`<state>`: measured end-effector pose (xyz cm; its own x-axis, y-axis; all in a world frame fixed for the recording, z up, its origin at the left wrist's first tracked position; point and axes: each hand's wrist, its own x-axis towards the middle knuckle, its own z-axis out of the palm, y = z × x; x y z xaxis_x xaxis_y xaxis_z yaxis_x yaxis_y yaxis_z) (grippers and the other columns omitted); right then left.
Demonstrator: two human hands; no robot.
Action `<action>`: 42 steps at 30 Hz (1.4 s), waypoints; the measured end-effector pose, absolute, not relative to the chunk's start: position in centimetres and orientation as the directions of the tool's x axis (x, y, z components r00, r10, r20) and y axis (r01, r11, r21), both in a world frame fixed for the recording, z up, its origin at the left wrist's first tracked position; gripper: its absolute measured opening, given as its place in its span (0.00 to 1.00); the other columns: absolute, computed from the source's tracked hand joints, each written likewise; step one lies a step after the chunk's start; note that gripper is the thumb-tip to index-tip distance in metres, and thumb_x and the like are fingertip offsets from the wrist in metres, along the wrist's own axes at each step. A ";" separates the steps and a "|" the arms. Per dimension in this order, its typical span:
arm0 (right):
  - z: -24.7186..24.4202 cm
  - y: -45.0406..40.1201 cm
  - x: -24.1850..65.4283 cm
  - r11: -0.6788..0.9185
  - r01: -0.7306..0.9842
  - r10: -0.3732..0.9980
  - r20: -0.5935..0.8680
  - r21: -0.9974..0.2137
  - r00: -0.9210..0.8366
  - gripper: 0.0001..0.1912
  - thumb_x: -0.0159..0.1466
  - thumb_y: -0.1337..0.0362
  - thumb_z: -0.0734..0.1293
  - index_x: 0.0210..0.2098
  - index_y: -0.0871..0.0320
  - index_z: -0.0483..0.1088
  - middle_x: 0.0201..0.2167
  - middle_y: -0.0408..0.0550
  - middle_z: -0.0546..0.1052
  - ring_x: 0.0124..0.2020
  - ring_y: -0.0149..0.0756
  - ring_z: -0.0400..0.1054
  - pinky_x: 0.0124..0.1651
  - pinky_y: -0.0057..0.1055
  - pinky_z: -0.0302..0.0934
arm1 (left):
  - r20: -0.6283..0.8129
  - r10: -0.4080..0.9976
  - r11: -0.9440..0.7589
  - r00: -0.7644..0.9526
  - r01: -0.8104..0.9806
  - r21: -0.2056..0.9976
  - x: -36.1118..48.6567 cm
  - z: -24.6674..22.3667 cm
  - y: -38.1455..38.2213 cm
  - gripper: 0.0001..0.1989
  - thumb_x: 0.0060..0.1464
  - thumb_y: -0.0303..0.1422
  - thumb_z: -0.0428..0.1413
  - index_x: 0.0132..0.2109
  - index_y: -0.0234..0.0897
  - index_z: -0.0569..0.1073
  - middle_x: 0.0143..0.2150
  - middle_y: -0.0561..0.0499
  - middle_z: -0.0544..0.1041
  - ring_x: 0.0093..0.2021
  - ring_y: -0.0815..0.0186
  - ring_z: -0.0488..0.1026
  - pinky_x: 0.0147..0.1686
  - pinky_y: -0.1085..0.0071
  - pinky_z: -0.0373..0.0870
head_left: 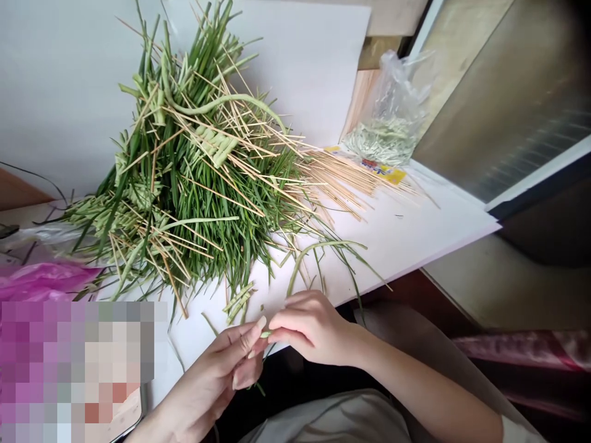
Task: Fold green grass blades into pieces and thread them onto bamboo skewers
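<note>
Fingertips of both hands meet at the white table's front edge, around a small piece of green stem (265, 335). My left hand (235, 357) pinches it between thumb and fingers, with a bit of green leaf showing below the hand. My right hand (307, 326) closes its thumb and index finger on the piece's other side. Beyond them lies a large heap of long green stalks (221, 215), mixed with thin wooden skewers (341, 184). Some skewers carry rows of short green pieces (216, 146). Short cut stems (239, 303) lie just behind my left hand.
A clear plastic bag (388, 132) of pale green pieces stands at the back right of the white table (434, 227). Pink plastic (50, 280) lies at the left. A pixelated patch hides the lower left, beside a phone-like edge.
</note>
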<state>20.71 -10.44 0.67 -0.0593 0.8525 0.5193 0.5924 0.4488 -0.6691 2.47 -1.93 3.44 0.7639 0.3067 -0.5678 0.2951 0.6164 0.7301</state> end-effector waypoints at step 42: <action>0.5 -8.7 21.7 0.061 -0.001 0.989 0.061 -0.998 -0.137 0.21 0.76 0.46 0.60 0.60 0.52 0.64 0.38 0.42 0.72 0.23 0.26 0.57 0.24 0.24 0.54 | 0.309 0.411 -0.640 0.858 0.030 0.768 4.5 3.5 0.5 0.05 0.61 0.33 0.62 0.43 0.39 0.76 0.36 0.53 0.77 0.33 0.68 0.70 0.36 0.73 0.68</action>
